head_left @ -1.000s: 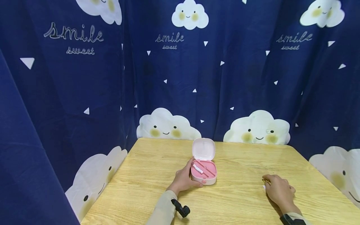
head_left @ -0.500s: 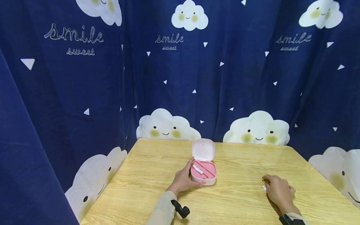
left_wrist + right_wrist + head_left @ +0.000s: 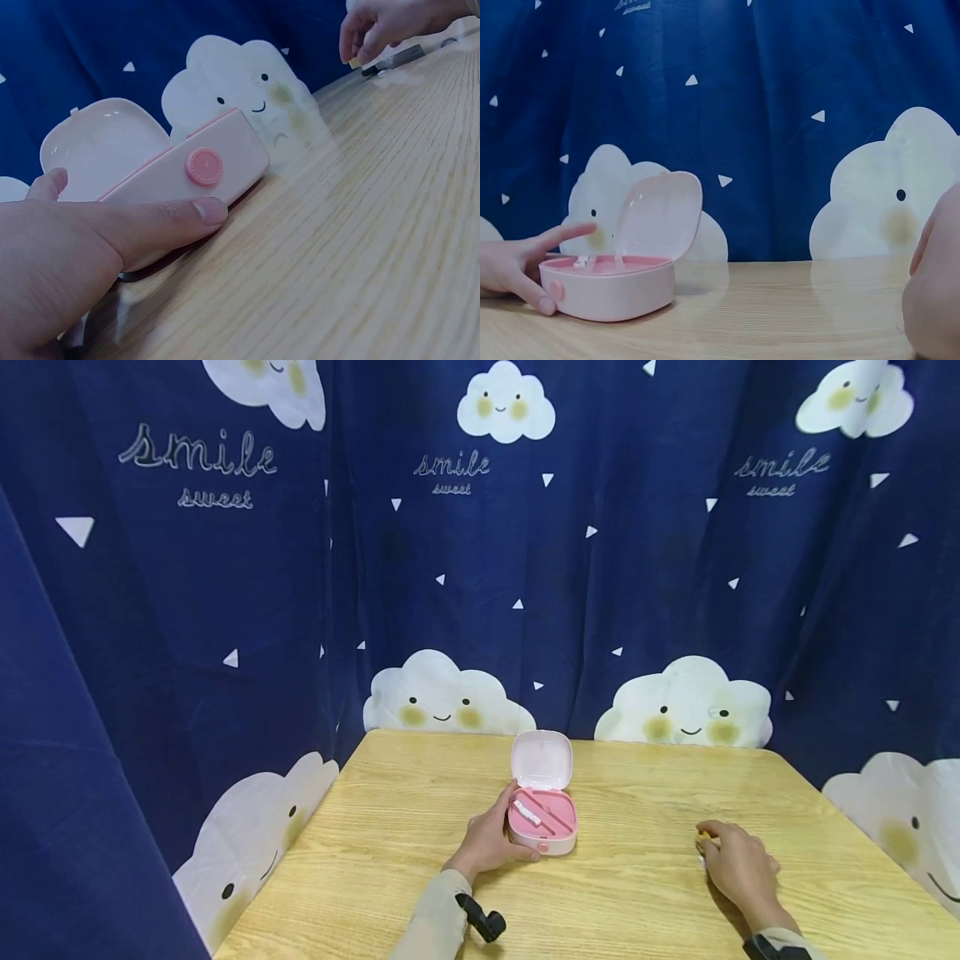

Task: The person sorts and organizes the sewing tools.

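Observation:
A small pink-and-white box [image 3: 543,835] with its lid [image 3: 542,760] raised stands on the wooden table. My left hand [image 3: 491,842] grips it from the left, the thumb along the front beside a round pink button [image 3: 205,166]. Inside, a small white item [image 3: 527,812] lies left of a diagonal pink divider. To the right, low over the table, my right hand [image 3: 742,868] pinches a small yellow piece [image 3: 355,63] between thumb and finger; its kind cannot be made out. A pen-like grey-and-black item [image 3: 397,60] lies below that hand, mostly hidden in the head view.
Wood-grain tabletop [image 3: 622,893] spreads between the hands. A dark blue curtain [image 3: 465,560] with smiling clouds hangs behind and along the sides. Each wrist wears a black strapped device [image 3: 483,917].
My right hand has shifted slightly left and away from me, and the yellow piece shows more clearly at its fingertips. The left hand and the box stay in place.

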The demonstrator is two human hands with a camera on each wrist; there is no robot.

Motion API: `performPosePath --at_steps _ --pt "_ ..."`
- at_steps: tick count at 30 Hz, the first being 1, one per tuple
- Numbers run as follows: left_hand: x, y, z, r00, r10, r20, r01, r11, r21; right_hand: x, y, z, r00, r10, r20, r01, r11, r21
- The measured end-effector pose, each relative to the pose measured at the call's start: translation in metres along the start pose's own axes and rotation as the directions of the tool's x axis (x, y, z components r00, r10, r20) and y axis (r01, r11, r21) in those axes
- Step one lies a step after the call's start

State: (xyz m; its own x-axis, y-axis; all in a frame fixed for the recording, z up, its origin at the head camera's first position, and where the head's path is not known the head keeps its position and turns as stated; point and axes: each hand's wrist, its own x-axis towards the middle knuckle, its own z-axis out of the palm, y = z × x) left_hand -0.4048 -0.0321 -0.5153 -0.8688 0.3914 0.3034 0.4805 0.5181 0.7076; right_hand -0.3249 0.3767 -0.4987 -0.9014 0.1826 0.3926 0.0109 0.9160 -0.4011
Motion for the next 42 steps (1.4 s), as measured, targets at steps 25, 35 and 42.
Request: performPosePath --at_steps 25,35,42 --pt "0.0 0.0 -0.002 1.0 -0.004 -0.003 0.004 1.0 -0.004 -0.002 -0.069 0.023 0.96 -0.247 -0.13 0.268 0.947 0.177" --pt "0.001 0.002 -0.002 1.0 -0.002 -0.004 0.002 1.0 0.006 -0.002 -0.102 0.034 0.943 -0.295 -0.151 0.322 0.924 0.207" --pt "-0.001 0.003 -0.002 1.0 0.006 -0.001 -0.006 1.0 0.0 0.0 -0.119 0.045 0.93 -0.319 -0.184 0.352 0.916 0.192"
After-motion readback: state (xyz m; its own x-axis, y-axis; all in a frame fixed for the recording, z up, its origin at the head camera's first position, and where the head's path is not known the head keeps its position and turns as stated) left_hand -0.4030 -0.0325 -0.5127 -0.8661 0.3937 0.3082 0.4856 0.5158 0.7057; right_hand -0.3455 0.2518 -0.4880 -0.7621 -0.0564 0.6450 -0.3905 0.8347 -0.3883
